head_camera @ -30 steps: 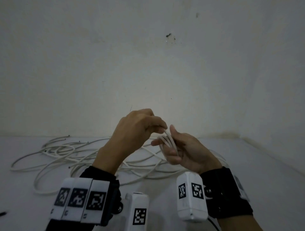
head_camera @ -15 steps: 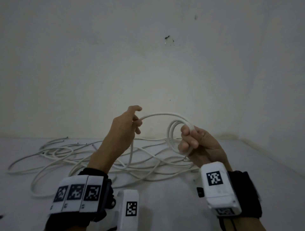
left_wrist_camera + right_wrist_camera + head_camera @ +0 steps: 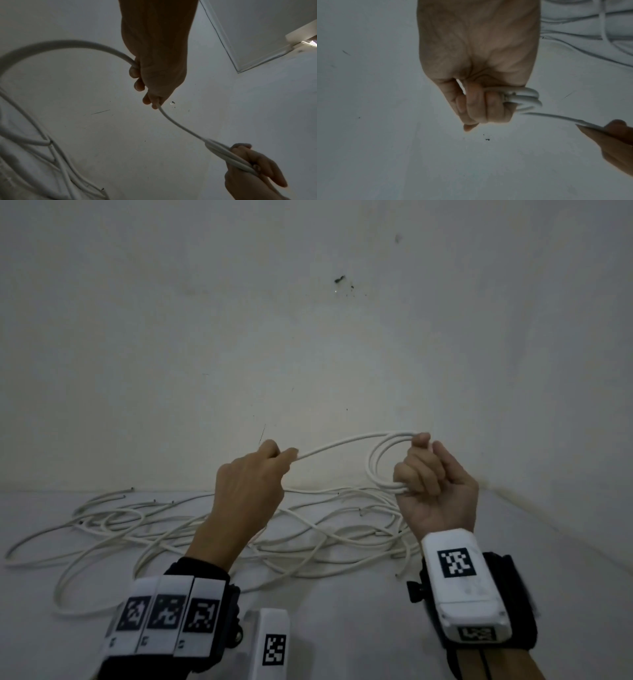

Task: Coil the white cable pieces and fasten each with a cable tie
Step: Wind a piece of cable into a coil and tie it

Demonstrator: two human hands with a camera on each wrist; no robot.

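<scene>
My right hand (image 3: 428, 470) is raised at the right, fingers curled round a small coil of white cable (image 3: 380, 467) with a few loops. In the right wrist view the coil (image 3: 525, 98) bulges out beside the fist (image 3: 479, 105). From the coil one strand (image 3: 342, 445) runs left to my left hand (image 3: 260, 470), which grips it between thumb and curled fingers. The left wrist view shows the strand (image 3: 178, 124) passing through that hand (image 3: 149, 83) and curving down toward the floor. No cable tie is in view.
A loose tangle of several white cable pieces (image 3: 178, 529) lies on the white floor (image 3: 342, 618) below and behind my hands, reaching far left. A white wall (image 3: 308, 337) rises right behind it, with a corner at the right.
My hands were together at the coil; they have drawn apart and risen. The left hand has slid left along the strand, and the coil in the right hand has widened.
</scene>
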